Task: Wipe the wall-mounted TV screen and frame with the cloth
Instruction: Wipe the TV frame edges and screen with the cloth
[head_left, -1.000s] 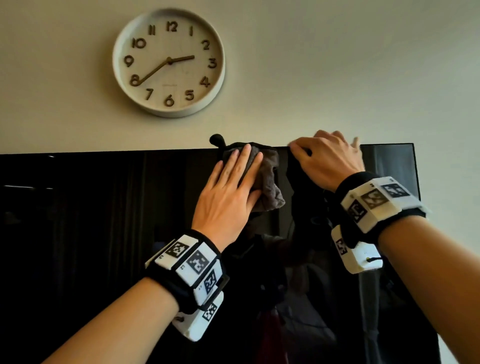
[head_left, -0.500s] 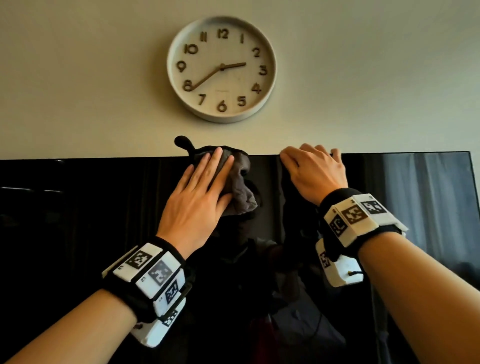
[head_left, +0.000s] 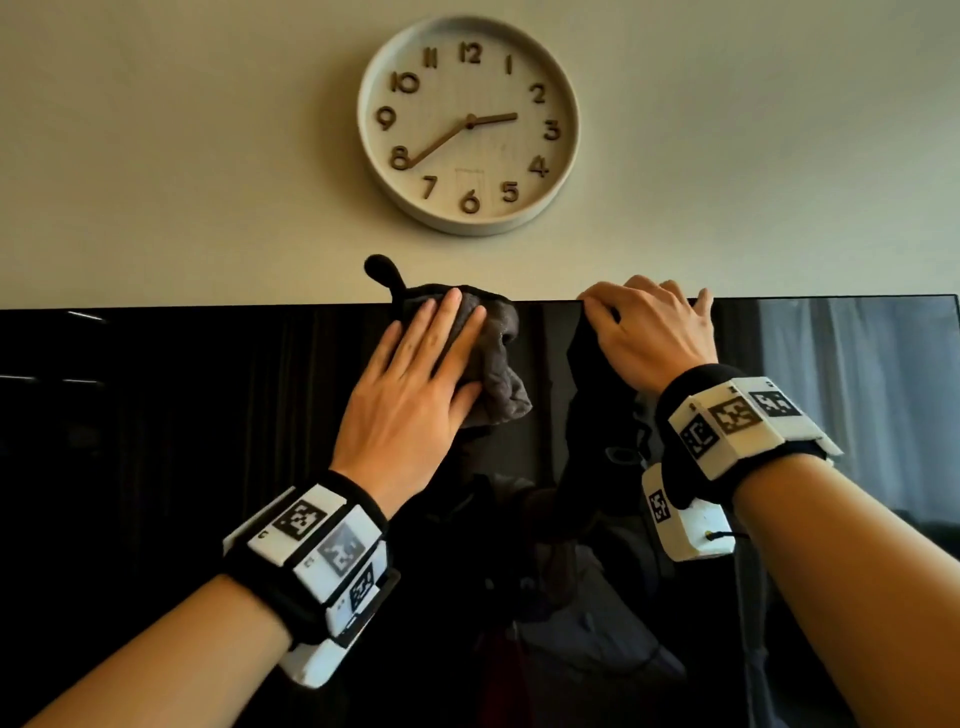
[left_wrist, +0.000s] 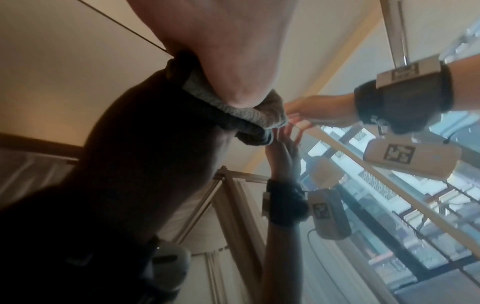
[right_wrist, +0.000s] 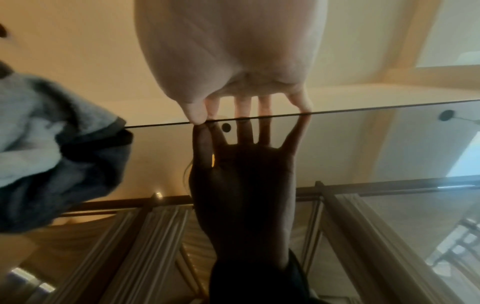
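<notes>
Wall clock (head_left: 469, 123) at 12 o'clock above TV (head_left: 182, 467), beige wall. L hand (head_left: 410, 395) flat, fingers straight, presses grey cloth (head_left: 496, 364) on TV top edge. R hand (head_left: 652, 332) fingers curled over top edge at 1 o'clock, holding frame.

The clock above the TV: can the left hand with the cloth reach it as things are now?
Probably yes. The left hand presses the cloth at the TV's top edge, and the clock hangs just above, with only bare wall between. The right hand sits to the side, out of the way.
</notes>
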